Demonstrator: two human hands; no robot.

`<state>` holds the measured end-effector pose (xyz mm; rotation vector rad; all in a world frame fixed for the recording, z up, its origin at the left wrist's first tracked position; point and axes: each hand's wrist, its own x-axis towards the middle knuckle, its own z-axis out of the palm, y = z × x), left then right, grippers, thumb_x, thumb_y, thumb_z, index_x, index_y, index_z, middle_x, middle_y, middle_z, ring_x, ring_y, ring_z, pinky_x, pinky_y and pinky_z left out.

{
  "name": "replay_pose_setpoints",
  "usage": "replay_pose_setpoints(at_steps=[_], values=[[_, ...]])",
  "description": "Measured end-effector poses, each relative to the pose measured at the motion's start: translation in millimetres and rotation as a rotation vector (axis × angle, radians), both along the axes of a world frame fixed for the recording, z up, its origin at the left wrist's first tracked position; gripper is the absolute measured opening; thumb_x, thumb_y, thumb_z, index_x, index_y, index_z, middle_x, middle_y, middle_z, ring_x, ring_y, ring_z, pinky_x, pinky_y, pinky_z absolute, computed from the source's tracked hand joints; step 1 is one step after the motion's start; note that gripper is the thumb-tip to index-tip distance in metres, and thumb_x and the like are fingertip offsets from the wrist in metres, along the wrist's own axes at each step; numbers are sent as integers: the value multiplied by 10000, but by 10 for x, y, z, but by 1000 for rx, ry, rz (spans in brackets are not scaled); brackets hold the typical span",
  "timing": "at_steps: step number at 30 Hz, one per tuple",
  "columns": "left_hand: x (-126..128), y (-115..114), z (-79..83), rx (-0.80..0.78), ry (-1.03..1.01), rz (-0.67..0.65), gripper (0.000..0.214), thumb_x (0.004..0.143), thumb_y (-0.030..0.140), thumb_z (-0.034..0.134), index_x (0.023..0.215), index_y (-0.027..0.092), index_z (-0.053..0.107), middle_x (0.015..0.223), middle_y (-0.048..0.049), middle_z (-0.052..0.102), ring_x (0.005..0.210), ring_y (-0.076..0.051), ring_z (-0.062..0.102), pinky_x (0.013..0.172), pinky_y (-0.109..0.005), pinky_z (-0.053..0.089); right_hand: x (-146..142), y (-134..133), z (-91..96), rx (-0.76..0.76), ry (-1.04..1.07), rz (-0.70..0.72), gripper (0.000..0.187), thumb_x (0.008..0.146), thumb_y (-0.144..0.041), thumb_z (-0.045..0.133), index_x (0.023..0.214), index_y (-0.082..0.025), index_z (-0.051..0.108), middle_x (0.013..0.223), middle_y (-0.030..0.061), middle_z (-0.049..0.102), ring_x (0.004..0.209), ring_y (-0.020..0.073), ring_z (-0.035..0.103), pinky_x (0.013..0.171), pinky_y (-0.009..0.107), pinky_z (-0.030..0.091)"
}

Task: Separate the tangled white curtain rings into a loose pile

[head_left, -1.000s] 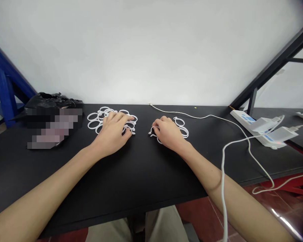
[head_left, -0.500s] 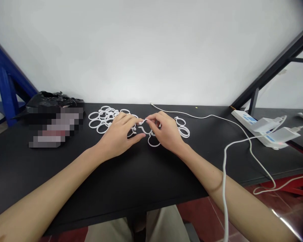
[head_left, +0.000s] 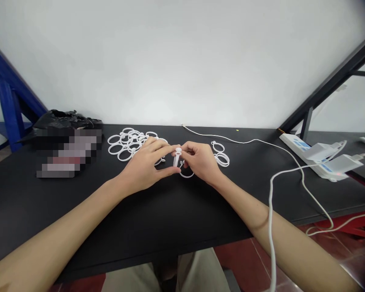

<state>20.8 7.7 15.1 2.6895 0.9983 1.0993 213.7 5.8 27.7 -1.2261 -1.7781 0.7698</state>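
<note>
Between both hands a white plastic ring (head_left: 177, 159) with a small knob is held edge-on, just above the table. My left hand (head_left: 149, 164) grips it, index finger at its top and thumb at its lower end. Pinched on the upper part from the other side is my right hand (head_left: 201, 161). Below the right fingers another white ring (head_left: 187, 176) lies on the table, partly hidden. A pile of similar white rings (head_left: 124, 148) spreads behind and left of my left hand. Several more rings (head_left: 222, 159) lie just right of my right hand.
The black table (head_left: 158, 227) meets a pale wall. A black plastic bag (head_left: 63, 118) and a pixelated item lie at the left. A white cable (head_left: 272, 227) crosses over my right forearm. On the right sits a power strip (head_left: 299, 144) with plugged-in adapters.
The held ring was tilted with a gap showing at its left; now it is turned edge-on. My left thumb and index finger have moved right onto it.
</note>
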Motion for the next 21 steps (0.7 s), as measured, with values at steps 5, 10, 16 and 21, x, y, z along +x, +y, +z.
replay_pose_setpoints(at_steps=[5, 10, 16, 21], values=[[1, -16, 21, -75, 17, 28, 374, 854, 461, 671, 1140, 228, 610, 1086, -54, 657, 1027, -244, 545, 884, -385, 471, 3, 12, -1, -22, -76, 28, 198, 858, -299, 623, 716, -179, 692, 617, -23, 665, 458, 85, 559, 477, 209, 386], [-2, -20, 39, -184, -5, 197, 410, 832, 449, 683, 1153, 214, 585, 1104, -59, 652, 1015, -250, 583, 850, -379, 495, 3, -1, 17, 158, -108, -33, 221, 937, -325, 533, 981, -182, 695, 764, -4, 702, 541, 85, 578, 582, 228, 453], [7, -10, 20, -165, 16, 122, 402, 869, 489, 634, 1156, 210, 604, 1044, -49, 672, 1009, -245, 545, 835, -372, 484, -17, -40, 41, 217, -96, 59, 198, 854, -365, 682, 965, -201, 674, 802, -13, 681, 536, 76, 546, 547, 217, 441], [5, -15, 13, -145, 30, 78, 393, 882, 507, 618, 1137, 208, 609, 999, -43, 670, 970, -238, 529, 809, -360, 477, -7, -36, 37, 179, -57, 83, 170, 892, -346, 647, 804, -201, 637, 784, -13, 709, 535, 81, 563, 560, 226, 441]])
